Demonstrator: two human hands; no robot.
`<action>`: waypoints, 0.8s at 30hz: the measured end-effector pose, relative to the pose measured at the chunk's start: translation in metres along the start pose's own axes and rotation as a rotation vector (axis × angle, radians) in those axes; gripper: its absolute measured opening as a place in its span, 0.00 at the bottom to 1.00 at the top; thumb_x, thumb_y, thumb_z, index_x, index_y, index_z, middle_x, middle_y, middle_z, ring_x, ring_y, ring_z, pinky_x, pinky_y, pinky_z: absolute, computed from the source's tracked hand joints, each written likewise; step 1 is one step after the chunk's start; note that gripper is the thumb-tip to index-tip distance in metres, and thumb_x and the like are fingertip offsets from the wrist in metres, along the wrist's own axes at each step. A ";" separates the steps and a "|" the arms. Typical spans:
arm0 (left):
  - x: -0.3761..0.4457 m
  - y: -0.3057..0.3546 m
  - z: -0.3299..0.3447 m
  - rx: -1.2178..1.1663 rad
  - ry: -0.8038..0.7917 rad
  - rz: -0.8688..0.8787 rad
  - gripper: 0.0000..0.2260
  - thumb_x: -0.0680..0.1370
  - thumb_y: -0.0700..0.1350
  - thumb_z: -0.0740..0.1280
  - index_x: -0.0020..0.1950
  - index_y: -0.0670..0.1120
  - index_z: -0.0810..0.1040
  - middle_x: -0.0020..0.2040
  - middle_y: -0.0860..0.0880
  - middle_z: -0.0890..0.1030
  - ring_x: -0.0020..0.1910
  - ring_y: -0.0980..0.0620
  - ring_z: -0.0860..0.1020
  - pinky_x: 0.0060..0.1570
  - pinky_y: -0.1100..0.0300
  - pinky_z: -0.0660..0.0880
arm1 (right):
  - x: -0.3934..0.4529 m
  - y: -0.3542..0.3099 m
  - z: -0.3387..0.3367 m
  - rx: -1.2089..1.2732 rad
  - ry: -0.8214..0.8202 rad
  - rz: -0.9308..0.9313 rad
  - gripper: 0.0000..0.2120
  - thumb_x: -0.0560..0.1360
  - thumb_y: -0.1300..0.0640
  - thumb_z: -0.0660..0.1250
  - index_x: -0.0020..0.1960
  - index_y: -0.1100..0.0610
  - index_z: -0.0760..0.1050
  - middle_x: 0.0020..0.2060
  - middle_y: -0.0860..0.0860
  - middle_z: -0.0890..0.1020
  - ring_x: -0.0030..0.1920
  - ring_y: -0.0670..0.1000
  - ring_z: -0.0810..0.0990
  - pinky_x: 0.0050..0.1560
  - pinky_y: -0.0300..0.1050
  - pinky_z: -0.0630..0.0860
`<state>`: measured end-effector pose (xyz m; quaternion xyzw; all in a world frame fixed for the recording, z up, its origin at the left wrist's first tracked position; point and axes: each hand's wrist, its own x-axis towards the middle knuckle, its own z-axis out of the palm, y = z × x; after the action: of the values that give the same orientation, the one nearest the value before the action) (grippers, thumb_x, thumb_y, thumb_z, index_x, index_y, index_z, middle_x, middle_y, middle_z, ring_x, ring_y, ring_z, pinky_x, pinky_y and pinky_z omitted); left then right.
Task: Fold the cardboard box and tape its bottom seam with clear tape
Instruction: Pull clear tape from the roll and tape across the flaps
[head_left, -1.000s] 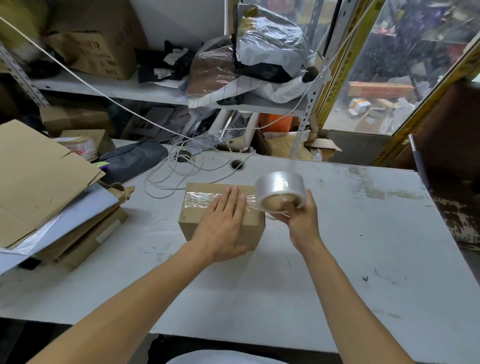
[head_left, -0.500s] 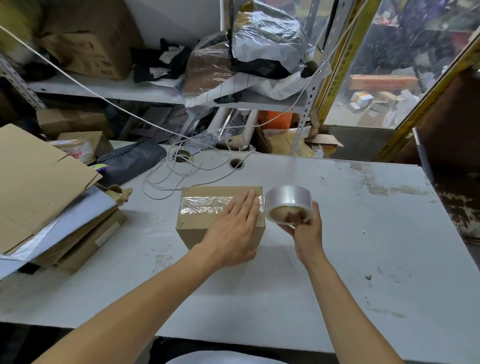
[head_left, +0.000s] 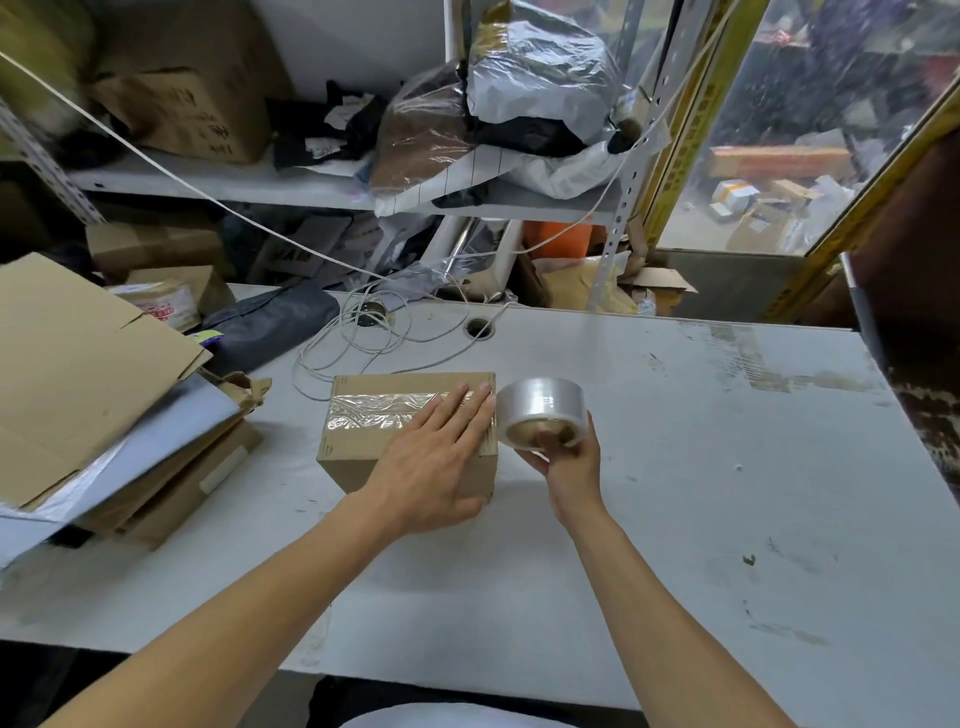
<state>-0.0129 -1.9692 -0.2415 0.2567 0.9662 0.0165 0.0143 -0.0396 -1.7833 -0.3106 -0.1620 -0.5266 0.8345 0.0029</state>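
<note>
**Tape laid across the box, roll at its right edge**

The cardboard box (head_left: 363, 447) sits folded on the white table (head_left: 675, 519), a wrinkled strip of clear tape (head_left: 374, 413) running along the middle of its upper face; the left hand (head_left: 431, 467) lies flat on the right part of that face, fingers (head_left: 467, 410) straight and together, tips pressing the strip near the box's right edge; nothing is clasped in it. Just right of the box, touching or nearly touching its upper right corner, the roll of clear tape (head_left: 540, 410) is held off the table by the right hand (head_left: 569, 467); the thumb goes into the brown core and the other fingers curl round the roll's far side, so the roll is firmly grasped; whether the film between roll and box is already parted is hard to say, the stretch being transparent and hidden by the fingers. Behind the box, a loose coil of white cable (head_left: 358, 343) lies on the table beside a round cable hole (head_left: 479, 328); left of the box, a stack of flattened cardboard sheets (head_left: 88, 374) overhangs the table; further left and behind the box lies a dark grey bag (head_left: 270, 327).
</note>
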 end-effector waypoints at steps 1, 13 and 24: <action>-0.002 -0.003 0.000 0.006 0.000 -0.010 0.49 0.72 0.65 0.63 0.80 0.45 0.39 0.81 0.48 0.40 0.80 0.48 0.40 0.77 0.55 0.39 | 0.002 0.005 0.004 0.023 0.010 0.029 0.18 0.79 0.72 0.63 0.67 0.62 0.69 0.62 0.64 0.75 0.56 0.61 0.80 0.43 0.50 0.83; -0.022 -0.031 -0.004 0.047 -0.041 -0.041 0.48 0.74 0.65 0.62 0.80 0.45 0.36 0.80 0.49 0.37 0.79 0.50 0.37 0.78 0.53 0.42 | 0.003 0.036 0.026 0.059 0.055 0.176 0.18 0.82 0.67 0.58 0.71 0.57 0.68 0.63 0.62 0.76 0.53 0.55 0.81 0.38 0.47 0.83; -0.025 -0.040 0.001 0.046 -0.028 -0.055 0.47 0.72 0.59 0.67 0.81 0.46 0.43 0.81 0.48 0.42 0.80 0.50 0.42 0.78 0.54 0.45 | 0.008 0.010 -0.033 -0.864 -0.136 0.061 0.27 0.71 0.68 0.69 0.66 0.50 0.70 0.53 0.49 0.79 0.41 0.47 0.78 0.40 0.31 0.74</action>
<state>-0.0113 -2.0166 -0.2432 0.2307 0.9727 -0.0097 0.0222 -0.0365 -1.7573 -0.3344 -0.1083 -0.8212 0.5462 -0.1247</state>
